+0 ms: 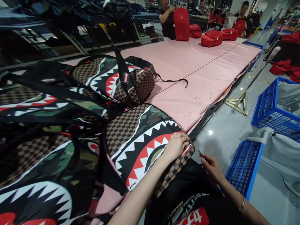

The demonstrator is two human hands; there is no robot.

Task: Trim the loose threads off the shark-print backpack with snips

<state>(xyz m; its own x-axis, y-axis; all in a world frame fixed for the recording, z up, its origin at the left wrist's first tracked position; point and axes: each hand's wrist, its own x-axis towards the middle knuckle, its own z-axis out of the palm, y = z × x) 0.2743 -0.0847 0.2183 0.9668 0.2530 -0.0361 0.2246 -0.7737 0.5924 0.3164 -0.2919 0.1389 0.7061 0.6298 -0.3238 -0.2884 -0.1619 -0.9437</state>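
Note:
A backpack (124,128) with a brown checkered, camouflage and shark-mouth print lies in front of me on the table. My left hand (177,145) is closed over its right edge, beside a small red-and-white label (187,150) on the checkered side panel. A thin dark strip (167,123) runs across the print from near these fingers; I cannot make out what it is. Just right of the bag, apart from it, my right hand (212,167) is closed around small thread snips (200,153), their points facing up and left.
More shark-print backpacks (138,79) are piled to the left and behind. The pink-covered table (178,62) stretches away, with red bags (211,38) and two people at its far end. Blue crates (245,168) and a metal stand (239,101) occupy the floor at right.

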